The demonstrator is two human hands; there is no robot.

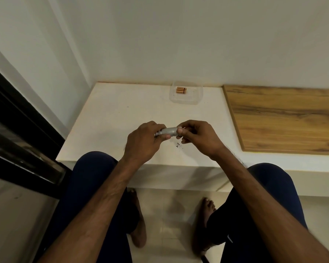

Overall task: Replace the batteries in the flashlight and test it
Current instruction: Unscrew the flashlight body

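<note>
A small silver flashlight with a knurled body lies crosswise between both hands, a little above the white table. My left hand grips its left end, fingers curled round it. My right hand pinches the right end with thumb and fingers, hiding that end. Copper-coloured batteries lie side by side in a clear plastic container at the back of the table, well beyond both hands.
A wooden board covers the surface to the right. A few small dark specks lie on the table below the flashlight. A dark-framed glass door stands at left. My knees and bare feet are below the table's front edge.
</note>
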